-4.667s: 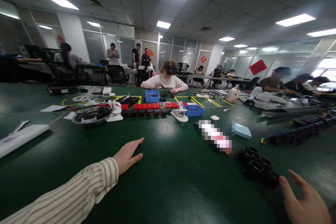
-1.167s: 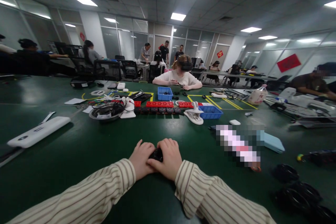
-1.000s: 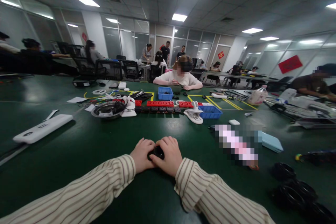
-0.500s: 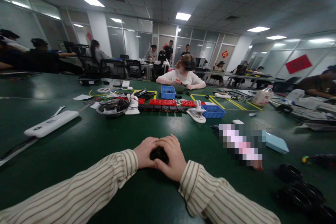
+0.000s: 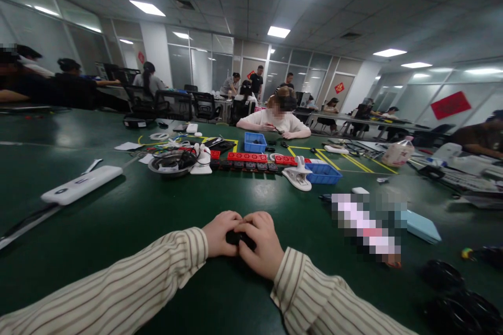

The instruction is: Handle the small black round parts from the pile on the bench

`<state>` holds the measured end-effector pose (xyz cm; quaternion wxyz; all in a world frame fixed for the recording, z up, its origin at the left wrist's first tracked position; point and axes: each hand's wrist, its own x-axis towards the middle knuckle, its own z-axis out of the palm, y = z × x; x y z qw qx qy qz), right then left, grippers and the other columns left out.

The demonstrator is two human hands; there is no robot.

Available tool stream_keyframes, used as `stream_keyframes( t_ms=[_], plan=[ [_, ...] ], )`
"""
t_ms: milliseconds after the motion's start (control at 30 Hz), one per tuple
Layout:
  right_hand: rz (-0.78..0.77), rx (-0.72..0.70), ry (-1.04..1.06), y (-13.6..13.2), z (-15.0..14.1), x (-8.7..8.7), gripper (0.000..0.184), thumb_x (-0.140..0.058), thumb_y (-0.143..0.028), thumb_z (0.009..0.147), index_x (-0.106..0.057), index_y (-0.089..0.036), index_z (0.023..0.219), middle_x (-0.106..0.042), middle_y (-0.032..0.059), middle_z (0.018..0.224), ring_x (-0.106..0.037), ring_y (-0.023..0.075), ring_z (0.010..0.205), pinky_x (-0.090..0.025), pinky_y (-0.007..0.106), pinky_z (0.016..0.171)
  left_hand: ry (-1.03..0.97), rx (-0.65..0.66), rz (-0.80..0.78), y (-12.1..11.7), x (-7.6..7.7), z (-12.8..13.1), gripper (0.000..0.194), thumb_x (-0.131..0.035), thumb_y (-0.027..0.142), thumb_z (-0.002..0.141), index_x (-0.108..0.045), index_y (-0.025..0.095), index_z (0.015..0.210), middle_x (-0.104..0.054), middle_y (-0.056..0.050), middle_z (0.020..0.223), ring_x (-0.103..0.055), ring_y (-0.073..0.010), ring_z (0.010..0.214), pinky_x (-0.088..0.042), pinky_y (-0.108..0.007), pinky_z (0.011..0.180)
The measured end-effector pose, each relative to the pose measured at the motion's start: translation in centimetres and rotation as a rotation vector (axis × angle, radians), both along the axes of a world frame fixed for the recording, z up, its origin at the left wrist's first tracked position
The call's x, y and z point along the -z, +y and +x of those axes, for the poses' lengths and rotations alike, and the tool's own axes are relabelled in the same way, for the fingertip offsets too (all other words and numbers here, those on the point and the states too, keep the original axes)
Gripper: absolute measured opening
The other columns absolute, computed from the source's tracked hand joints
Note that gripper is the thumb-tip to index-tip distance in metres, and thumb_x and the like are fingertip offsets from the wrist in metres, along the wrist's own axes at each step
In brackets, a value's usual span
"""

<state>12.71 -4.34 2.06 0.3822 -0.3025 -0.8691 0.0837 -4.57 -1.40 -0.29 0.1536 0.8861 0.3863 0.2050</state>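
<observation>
In the head view, both hands meet over the green table [image 5: 173, 277], near its front edge. Between them is a small, dark, rounded black object [image 5: 247, 241], mostly covered by fingers, so its kind does not show. My left hand [image 5: 218, 235] curls round its left side. My right hand [image 5: 261, 244] wraps over the top and right side, fingers bent, thumb toward me. The fingertips of the two hands come together at the far side of the object.
A white power strip [image 5: 82, 184] lies at left. Ahead are a metal bowl [image 5: 168, 171], red-and-black socket strips [image 5: 247, 158], a white clip stand [image 5: 298, 175] and blue bins [image 5: 324, 174]. Black ring-shaped items [image 5: 451, 309] lie at right. A person [image 5: 275, 115] sits opposite.
The right hand's fingers have shifted and lie flatter over the black object. Its visible part looks lower and wider. The whole view has dipped slightly down.
</observation>
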Motion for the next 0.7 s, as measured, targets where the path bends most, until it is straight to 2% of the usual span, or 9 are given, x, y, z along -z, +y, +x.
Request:
stream_keyframes(
  t_ms=[100,200,267,367,467,567,700],
  plan=[
    [0.033,-0.16,0.023,-0.2,0.2,-0.3,0.028,-0.041,-0.013,0.061,-0.059,-0.019,0.081,-0.058,0.0038,0.088,-0.049,0.0188,0.088,-0.033,0.039,0.086,-0.003,0.016,0.001,0.0,0.0,0.0,0.033,-0.072,0.029,0.057,-0.062,0.02,0.086,-0.056,-0.003,0.094,-0.052,-0.0234,0.09,-0.041,-0.036,0.084],
    [0.022,-0.181,0.012,-0.3,0.3,-0.7,0.031,-0.041,-0.016,0.064,-0.057,-0.021,0.091,-0.06,0.0033,0.094,-0.049,0.0198,0.095,-0.025,0.043,0.097,-0.015,0.012,0.01,-0.2,-0.1,0.1,0.042,-0.073,0.031,0.056,-0.06,0.017,0.094,-0.056,-0.005,0.098,-0.051,-0.0251,0.094,-0.039,-0.039,0.088],
    [-0.005,-0.129,0.01,-0.3,0.3,-0.7,0.032,-0.044,-0.021,0.069,-0.054,-0.02,0.1,-0.059,0.0047,0.101,-0.049,0.0207,0.099,-0.022,0.045,0.1,-0.021,0.006,0.016,-0.5,-0.1,0.2,0.053,-0.074,0.035,0.056,-0.057,0.014,0.102,-0.055,-0.008,0.103,-0.051,-0.0264,0.097,-0.037,-0.041,0.091],
    [-0.052,-0.001,0.024,-0.1,0.2,-0.3,0.035,-0.051,-0.032,0.074,-0.05,-0.018,0.105,-0.055,0.0073,0.104,-0.048,0.0221,0.099,-0.027,0.044,0.097,-0.01,-0.037,0.043,-0.9,-0.3,0.4,0.07,-0.075,0.044,0.053,-0.049,0.014,0.111,-0.053,-0.011,0.112,-0.048,-0.0295,0.105,-0.028,-0.05,0.099],
    [-0.095,0.15,0.016,0.2,-0.1,0.4,0.037,-0.057,-0.041,0.073,-0.049,-0.016,0.099,-0.052,0.0077,0.097,-0.047,0.0227,0.093,-0.036,0.04,0.085,-0.009,-0.078,0.079,-1.2,-0.6,0.7,0.066,-0.073,0.047,0.053,-0.05,0.018,0.108,-0.055,-0.009,0.109,-0.049,-0.0292,0.104,-0.02,-0.054,0.102],
    [-0.119,0.256,-0.044,0.2,-0.3,0.8,0.036,-0.061,-0.045,0.07,-0.048,-0.017,0.089,-0.05,0.0056,0.089,-0.047,0.0214,0.084,-0.039,0.036,0.076,-0.048,-0.078,0.08,-1.2,-0.7,1.0,0.047,-0.074,0.041,0.051,-0.058,0.017,0.089,-0.059,-0.006,0.093,-0.054,-0.0269,0.092,-0.026,-0.051,0.1],
    [-0.143,0.272,-0.086,0.1,-0.2,0.5,0.028,-0.062,-0.039,0.071,-0.049,-0.018,0.083,-0.05,0.004,0.084,-0.046,0.0199,0.08,-0.039,0.035,0.074,-0.094,-0.024,0.04,-0.6,-0.3,0.8,0.037,-0.074,0.027,0.051,-0.06,0.016,0.083,-0.059,-0.005,0.087,-0.055,-0.0233,0.086,-0.043,-0.036,0.085]
  ],
)
